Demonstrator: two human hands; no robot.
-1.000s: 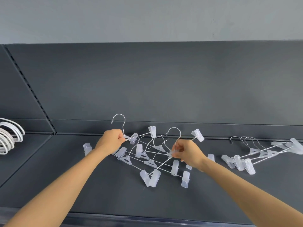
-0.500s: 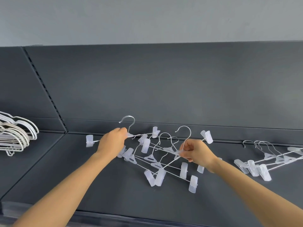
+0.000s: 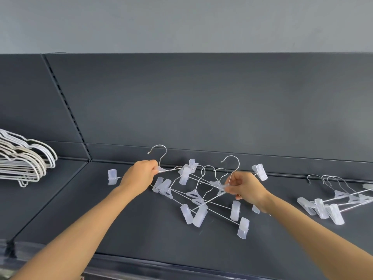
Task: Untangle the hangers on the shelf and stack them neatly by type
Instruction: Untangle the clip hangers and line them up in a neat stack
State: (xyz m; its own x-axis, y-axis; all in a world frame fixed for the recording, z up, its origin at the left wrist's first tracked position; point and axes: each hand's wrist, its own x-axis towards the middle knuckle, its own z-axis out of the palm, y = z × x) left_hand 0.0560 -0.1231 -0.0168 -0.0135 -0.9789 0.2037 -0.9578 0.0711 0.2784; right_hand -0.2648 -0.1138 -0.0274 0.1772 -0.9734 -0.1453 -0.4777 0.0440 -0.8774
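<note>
Mid-shelf [image 3: 141, 229], near the back edge: tangle of clip hangers [image 3: 199, 197]; left hand [image 3: 139, 176] pinches one hanger's neck below its hook, right hand [image 3: 245, 187] pinches another's. I judge the step is parting these two; next calls for lifting one clear without snagging clips, then adding it to the clip-hanger stack [image 3: 331, 203] toward the right end; white hangers [image 3: 26, 160] sit at the left end.

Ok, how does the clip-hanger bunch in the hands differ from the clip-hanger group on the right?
The middle bunch is tangled, bars crossing at many angles; the right group lies aligned, bars roughly parallel. The left hand and right hand each grip a hanger of the middle bunch near its hook; nothing touches the right group. Both are wire hangers with translucent clips.
</note>
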